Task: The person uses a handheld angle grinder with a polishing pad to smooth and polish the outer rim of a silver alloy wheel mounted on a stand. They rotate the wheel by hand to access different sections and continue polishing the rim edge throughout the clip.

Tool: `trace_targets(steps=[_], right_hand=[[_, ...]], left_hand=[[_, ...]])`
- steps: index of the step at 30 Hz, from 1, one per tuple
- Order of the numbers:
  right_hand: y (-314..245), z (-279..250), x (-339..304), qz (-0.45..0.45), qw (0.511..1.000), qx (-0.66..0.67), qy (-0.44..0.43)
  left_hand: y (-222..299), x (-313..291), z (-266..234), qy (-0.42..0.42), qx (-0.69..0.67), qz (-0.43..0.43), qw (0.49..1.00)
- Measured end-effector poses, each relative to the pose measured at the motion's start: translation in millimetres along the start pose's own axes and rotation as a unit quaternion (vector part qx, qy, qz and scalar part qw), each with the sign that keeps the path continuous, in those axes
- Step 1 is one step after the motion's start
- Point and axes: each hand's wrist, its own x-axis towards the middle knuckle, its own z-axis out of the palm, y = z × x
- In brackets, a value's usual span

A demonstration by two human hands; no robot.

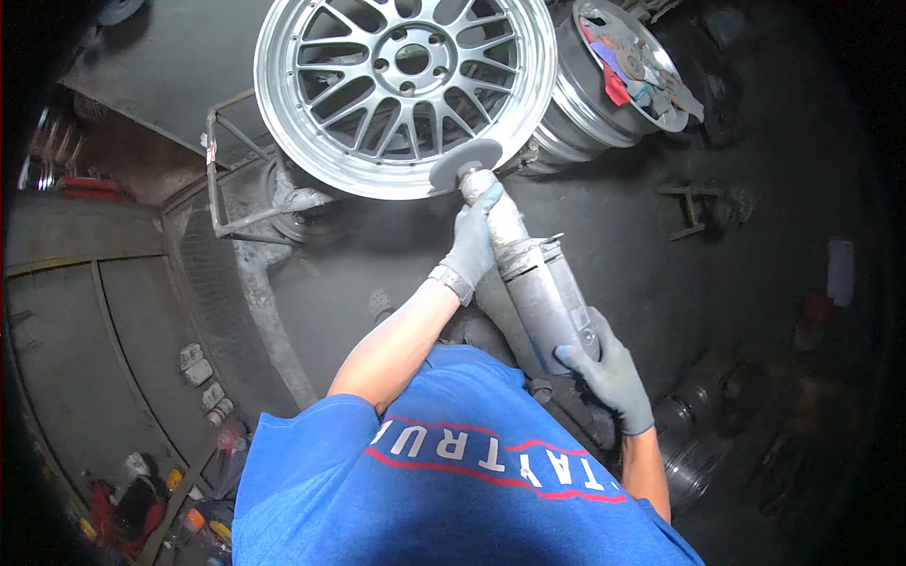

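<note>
A silver multi-spoke alloy wheel (412, 141) lies face up in front of me on a metal frame stand (219, 174). Both my hands wear grey gloves and hold a dusty grey angle grinder (543, 302). My left hand (472, 236) is closed round its neck, close to the head. At the rear of the body, my right hand (612, 373) grips the housing. The grinder's round grey disc (466, 164) overlaps the near right part of the wheel's rim; whether it touches the metal I cannot tell.
Right of the wheel lies another shiny rim (604, 104) with coloured cloths or discs (628, 66) inside. A small frame (691, 209) stands on the floor farther right. Metal cylinders or rims (687, 462) sit by my right elbow. Bottles and clutter (142, 505) lie at lower left.
</note>
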Motion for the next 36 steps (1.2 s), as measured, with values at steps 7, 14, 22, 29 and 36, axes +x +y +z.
trace_targets(steps=[7,14,22,29,36], right_hand=[[4,-111,51,-0.071,0.989,-0.117,0.046],[22,-168,100,-0.151,0.975,-0.155,0.046],[79,-121,107,-0.122,0.986,-0.068,-0.093],[104,-59,153,-0.157,0.966,-0.022,-0.206],[113,-76,170,-0.157,0.966,0.038,-0.204]], left_hand=[[-57,80,86,-0.119,-0.12,0.01,0.985],[-74,119,121,-0.164,-0.17,0.091,0.968],[-79,51,35,-0.026,-0.063,0.152,0.986],[-35,-10,-11,0.11,0.03,0.27,0.956],[-39,14,13,0.13,0.037,0.284,0.949]])
